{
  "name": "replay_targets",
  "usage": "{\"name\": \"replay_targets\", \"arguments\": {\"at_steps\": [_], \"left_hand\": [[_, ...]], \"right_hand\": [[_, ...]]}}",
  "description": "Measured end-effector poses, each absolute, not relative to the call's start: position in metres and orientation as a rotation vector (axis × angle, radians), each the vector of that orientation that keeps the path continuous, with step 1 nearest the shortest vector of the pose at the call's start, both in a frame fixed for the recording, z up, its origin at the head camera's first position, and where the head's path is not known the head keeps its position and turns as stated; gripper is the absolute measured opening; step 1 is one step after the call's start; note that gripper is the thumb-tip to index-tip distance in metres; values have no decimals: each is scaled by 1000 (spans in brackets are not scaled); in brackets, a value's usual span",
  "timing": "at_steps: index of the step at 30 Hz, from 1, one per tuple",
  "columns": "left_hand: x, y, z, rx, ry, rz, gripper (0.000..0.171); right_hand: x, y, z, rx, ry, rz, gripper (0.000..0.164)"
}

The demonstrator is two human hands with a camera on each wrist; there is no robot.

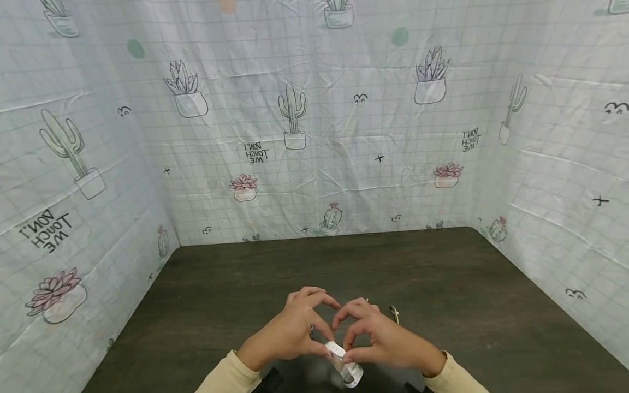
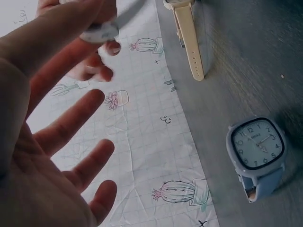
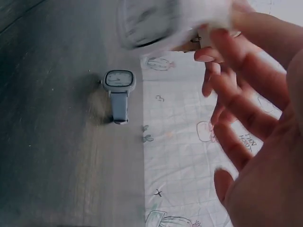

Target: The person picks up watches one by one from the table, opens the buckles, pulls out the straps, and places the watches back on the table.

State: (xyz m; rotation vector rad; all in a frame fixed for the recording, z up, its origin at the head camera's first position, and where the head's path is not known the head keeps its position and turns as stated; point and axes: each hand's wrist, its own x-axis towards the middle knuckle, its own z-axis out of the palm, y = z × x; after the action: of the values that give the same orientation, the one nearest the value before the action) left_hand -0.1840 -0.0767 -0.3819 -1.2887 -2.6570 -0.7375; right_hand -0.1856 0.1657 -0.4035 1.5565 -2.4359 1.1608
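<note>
A white wristwatch [image 1: 355, 374] is held in the air between both hands, low in the head view. My left hand [image 1: 294, 327] pinches one end of its strap between thumb and index finger; its other fingers are spread in the left wrist view. My right hand [image 1: 375, 335] pinches the strap beside it with thumb and fingertips. In the right wrist view the watch's squarish face [image 3: 150, 21] is blurred. Fingers cover part of the strap.
A blue-strapped watch [image 2: 256, 145] with a square face lies on the dark table [image 1: 221, 284]. A watch with a beige strap [image 2: 190, 42] lies farther along; in the head view a watch [image 1: 395, 314] shows beyond the right hand. Cactus-print cloth [image 1: 314, 164] surrounds the table.
</note>
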Motion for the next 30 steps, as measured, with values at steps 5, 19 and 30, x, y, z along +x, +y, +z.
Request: {"name": "replay_targets", "arguments": {"at_steps": [5, 19, 30], "left_hand": [[-182, -76, -379, -1229, -2651, -720, 16], [-178, -76, -376, -1138, -2610, -742, 5], [-178, -71, -377, -1144, -2704, -558, 10]], "right_hand": [[-181, 161, -406, 1385, -2502, 1062, 11], [-178, 156, -406, 1201, -2521, 952, 8], [-178, 154, -404, 1228, -2540, 890, 7]]}}
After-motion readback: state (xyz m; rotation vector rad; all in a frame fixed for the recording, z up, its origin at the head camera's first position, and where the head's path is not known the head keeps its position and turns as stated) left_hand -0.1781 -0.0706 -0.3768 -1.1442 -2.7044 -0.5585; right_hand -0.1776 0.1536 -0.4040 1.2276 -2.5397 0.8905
